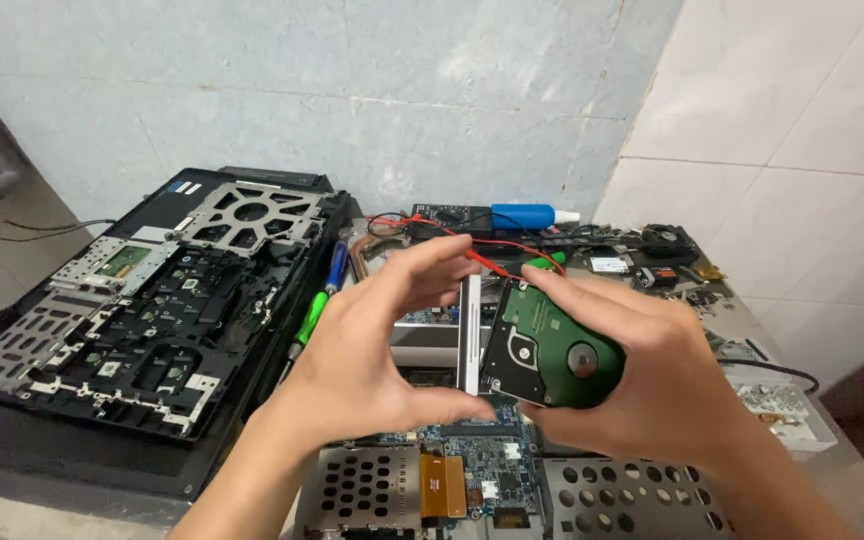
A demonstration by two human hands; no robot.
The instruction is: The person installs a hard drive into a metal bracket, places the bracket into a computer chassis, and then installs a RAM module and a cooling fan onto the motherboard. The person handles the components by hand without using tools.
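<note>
I hold a small hard drive (550, 352), green circuit board facing me, above the workbench. My right hand (652, 375) grips the drive from the right, fingers over its top and thumb under it. My left hand (372, 345) pinches a silver metal bracket (469, 335) at the drive's left edge between thumb and fingers. Bracket and drive touch. Below them lies a laptop mainboard (472, 470) with perforated metal plates.
An opened black laptop chassis (142, 300) lies at left. A green-handled screwdriver (310, 318) and a blue one (337, 265) rest beside it. Red wires (492, 245), a blue-and-white tube (527, 215), small parts and a white tray (787, 405) sit at back and right.
</note>
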